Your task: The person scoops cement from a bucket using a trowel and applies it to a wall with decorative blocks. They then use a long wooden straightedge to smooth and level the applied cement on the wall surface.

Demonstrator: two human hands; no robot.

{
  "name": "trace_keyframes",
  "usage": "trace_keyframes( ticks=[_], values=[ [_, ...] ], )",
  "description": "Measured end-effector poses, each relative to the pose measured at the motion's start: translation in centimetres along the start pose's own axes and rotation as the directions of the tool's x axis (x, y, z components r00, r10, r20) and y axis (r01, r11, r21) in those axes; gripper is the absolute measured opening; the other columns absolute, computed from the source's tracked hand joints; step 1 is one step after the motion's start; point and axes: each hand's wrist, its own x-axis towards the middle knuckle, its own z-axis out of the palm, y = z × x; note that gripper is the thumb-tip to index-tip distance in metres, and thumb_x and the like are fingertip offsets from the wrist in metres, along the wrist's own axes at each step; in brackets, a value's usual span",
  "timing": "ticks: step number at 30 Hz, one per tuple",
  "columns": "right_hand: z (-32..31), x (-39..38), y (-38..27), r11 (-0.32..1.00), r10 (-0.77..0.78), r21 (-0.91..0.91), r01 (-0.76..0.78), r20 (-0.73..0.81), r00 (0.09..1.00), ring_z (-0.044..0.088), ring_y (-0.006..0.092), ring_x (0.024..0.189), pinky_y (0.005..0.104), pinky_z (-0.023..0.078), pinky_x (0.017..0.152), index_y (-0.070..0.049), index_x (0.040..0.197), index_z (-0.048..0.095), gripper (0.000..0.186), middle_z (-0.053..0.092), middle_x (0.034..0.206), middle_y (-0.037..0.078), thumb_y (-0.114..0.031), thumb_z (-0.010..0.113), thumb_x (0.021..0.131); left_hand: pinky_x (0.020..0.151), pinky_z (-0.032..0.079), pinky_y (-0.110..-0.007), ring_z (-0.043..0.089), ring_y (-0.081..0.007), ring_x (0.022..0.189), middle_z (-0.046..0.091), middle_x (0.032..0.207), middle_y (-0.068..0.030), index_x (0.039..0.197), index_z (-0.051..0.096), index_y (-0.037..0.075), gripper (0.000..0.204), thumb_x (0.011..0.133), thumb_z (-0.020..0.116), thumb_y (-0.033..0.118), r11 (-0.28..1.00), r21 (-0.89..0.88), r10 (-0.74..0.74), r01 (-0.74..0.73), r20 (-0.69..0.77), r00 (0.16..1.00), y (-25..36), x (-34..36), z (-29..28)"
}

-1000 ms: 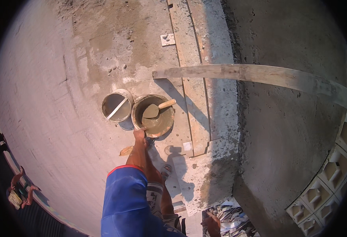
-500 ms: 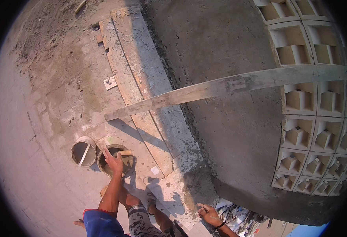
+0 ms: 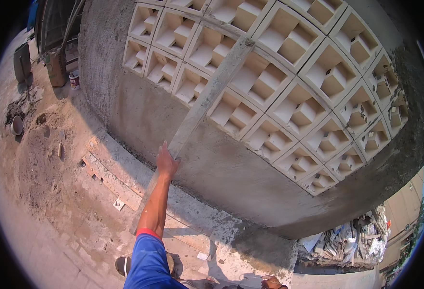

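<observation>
A long wooden plank [image 3: 197, 113] leans at a slant from the ground up against the wall's pale breeze blocks [image 3: 294, 115]. My left hand [image 3: 167, 161] is on the plank about halfway along, its fingers along one side and its thumb at the other. The blue-sleeved left arm hides part of the plank's lower length. At the bottom edge my right hand [image 3: 272, 282] is only partly in the picture, low and apart from the plank; its fingers are not clear. Beside my left sleeve stands a bucket [image 3: 123, 265], cut by the sleeve.
Grey plastered wall [image 3: 212, 168] surrounds the breeze blocks. Boards [image 3: 110, 178] lie along a rough concrete strip at its foot. A sand heap [image 3: 40, 164] and a tipped bucket [image 3: 16, 125] are at the left. A pile of rubble and scrap [image 3: 351, 241] lies at the lower right.
My left hand has gone from above the buckets to the plank. My right hand has dropped to the bottom edge. The view has swung up toward the wall.
</observation>
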Motion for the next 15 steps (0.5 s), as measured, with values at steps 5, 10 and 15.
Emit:
trace_keyframes(
  ticks=[5,10,15],
  values=[
    [1.6,-2.4,6.0,0.986,0.026,0.161,-0.031,0.031,0.999,0.067,0.0142,0.073,0.0287,0.054,0.066,0.000,0.124,0.057,0.039,0.068,0.089,0.009,-0.015,0.058,0.088,0.085,0.051,-0.043,0.065,-0.0368,0.098,0.066,0.101,-0.0243,0.123,0.049,0.001,0.073,0.061,0.083,0.017,0.989,-0.149,0.008,0.012,0.132,0.991,1.0,-0.8,-2.6],
    [3.0,-3.2,9.1,0.971,-0.056,0.235,0.041,0.060,0.997,0.067,0.0143,0.072,0.0294,0.054,0.067,0.001,0.123,0.057,0.040,0.069,0.086,0.011,-0.014,0.060,0.086,0.084,0.050,-0.041,0.066,-0.0355,0.095,0.066,0.100,-0.0229,0.115,0.049,0.000,0.063,0.062,0.081,0.013,0.990,-0.142,0.040,-0.010,0.210,0.977,3.3,-6.4,-10.3],
    [-0.3,-4.5,-3.2,0.869,-0.479,0.002,0.494,-0.245,0.843,0.067,0.0180,0.070,0.0332,0.052,0.069,-0.003,0.122,0.060,0.041,0.070,0.080,0.009,-0.018,0.063,0.085,0.084,0.050,-0.040,0.065,-0.0348,0.096,0.066,0.100,-0.0216,0.113,0.049,0.000,0.060,0.064,0.081,0.012,0.972,-0.204,0.146,-0.114,0.150,0.978,12.5,-11.9,-14.0]
  ],
)
